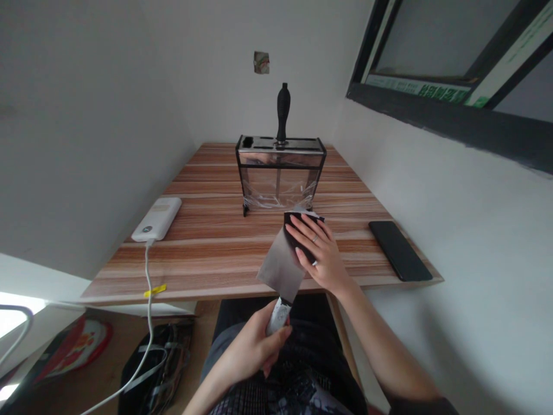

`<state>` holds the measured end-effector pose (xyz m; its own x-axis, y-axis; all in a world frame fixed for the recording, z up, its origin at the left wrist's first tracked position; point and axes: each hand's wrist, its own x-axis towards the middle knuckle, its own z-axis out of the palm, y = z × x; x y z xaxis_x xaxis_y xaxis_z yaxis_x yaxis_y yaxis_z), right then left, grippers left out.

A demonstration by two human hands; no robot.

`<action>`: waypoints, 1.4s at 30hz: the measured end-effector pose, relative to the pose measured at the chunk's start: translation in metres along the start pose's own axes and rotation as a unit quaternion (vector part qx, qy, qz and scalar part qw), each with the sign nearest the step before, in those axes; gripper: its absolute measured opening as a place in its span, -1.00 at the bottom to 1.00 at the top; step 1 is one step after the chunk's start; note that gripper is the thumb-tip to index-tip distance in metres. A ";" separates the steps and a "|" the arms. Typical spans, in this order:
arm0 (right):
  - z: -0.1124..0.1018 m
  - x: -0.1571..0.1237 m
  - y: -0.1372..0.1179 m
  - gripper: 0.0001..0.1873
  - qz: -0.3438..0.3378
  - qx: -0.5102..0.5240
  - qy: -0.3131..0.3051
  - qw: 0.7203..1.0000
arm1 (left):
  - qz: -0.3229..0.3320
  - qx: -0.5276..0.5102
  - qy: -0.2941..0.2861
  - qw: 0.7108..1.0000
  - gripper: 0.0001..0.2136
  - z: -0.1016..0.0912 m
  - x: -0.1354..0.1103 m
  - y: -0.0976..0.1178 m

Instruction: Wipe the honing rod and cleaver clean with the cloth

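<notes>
My left hand is closed around the white handle of a cleaver. Its broad grey blade points up and away over the table's front edge. Against the upper part of the blade, my right hand presses a dark, flat piece with a whitish edge; I cannot tell whether it is cloth or a sheet. The fingers lie across that piece, hiding part of it and the blade's far end. Just beyond stands a knife block with clear sides and a metal top, a black-handled rod upright in it.
The wood-grain table narrows toward the back wall. A white power bank lies at left, its white cable running off the edge past a yellow strip. A black phone lies at right. Below left is a black bag.
</notes>
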<state>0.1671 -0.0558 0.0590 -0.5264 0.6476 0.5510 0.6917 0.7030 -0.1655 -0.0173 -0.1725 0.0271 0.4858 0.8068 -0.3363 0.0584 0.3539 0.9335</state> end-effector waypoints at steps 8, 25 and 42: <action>0.001 0.007 0.012 -0.51 0.037 -0.012 0.043 0.998 | -0.002 0.009 -0.003 1.000 -0.74 0.001 -0.001 0.002; 0.005 -0.025 -0.055 -0.47 -0.066 0.028 -0.069 0.995 | -0.005 -0.032 0.035 0.999 -0.59 -0.002 0.002 -0.005; 0.001 -0.016 -0.042 -0.50 -0.065 0.022 -0.053 0.996 | 0.009 -0.007 0.018 1.000 -0.65 -0.003 0.003 -0.002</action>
<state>0.1465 -0.0954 0.0564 -0.6617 0.5756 0.4805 0.5925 0.7941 -0.1353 -0.0189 -0.1693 0.0242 0.4550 0.8295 -0.3238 0.0377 0.3453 0.9377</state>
